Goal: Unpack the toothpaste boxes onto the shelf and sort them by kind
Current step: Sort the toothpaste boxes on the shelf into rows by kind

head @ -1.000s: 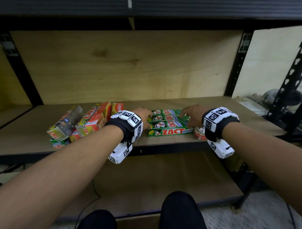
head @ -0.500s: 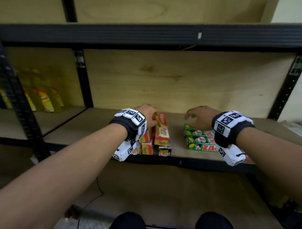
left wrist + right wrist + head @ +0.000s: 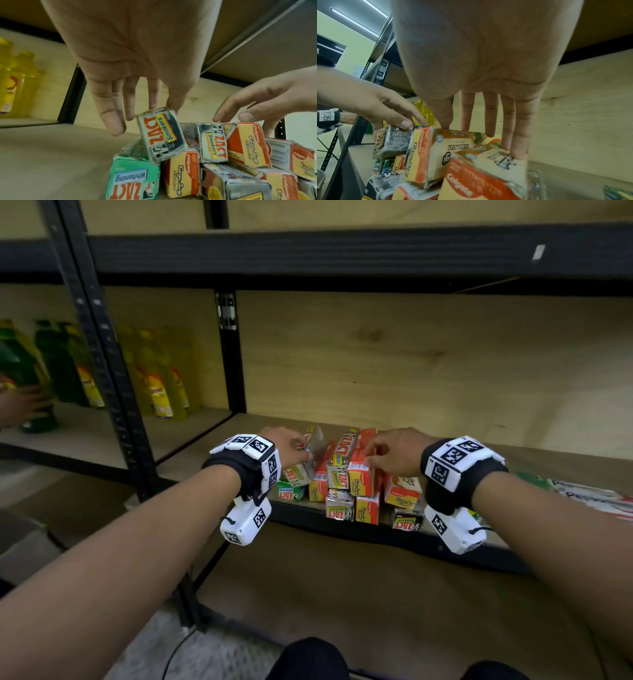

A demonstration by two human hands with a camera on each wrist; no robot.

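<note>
Two bare hands worked over a heap of small cardboard toothpaste boxes (image 3: 356, 487) piled at the front edge of a pale wooden shelf board (image 3: 513, 460) in a black metal rack. The left hand (image 3: 284, 448) pinched one silver-grey ZACT Smokers box (image 3: 162, 135) between thumb and fingertips, holding it tilted with its lower corner over a green ZACT Whitening box (image 3: 133, 180) that lay on the board at the left end of the heap. The right hand (image 3: 394, 455) reached down with fingers (image 3: 517, 135) extended and only slightly bent, their tips touching the top of an orange-and-yellow Colgate box (image 3: 440, 152) at the top of the pile; they pressed rather than wrapped round it. Just beside that box stood a second silver-grey ZACT Smokers carton (image 3: 213, 143), and more orange Colgate cartons (image 3: 368, 508) lay beneath and to the right, end flaps facing the shelf's front edge. Further right on the same board lay flat green and white cartons (image 3: 589, 494), blurred and partly hidden behind the right wrist. Both wrists wore black bands with white marker blocks (image 3: 455, 460). In the neighbouring bay to the left stood yellow plastic bottles (image 3: 161, 378) and green bottles (image 3: 20, 364), where another person's hand (image 3: 20, 405) touched a green one.
</note>
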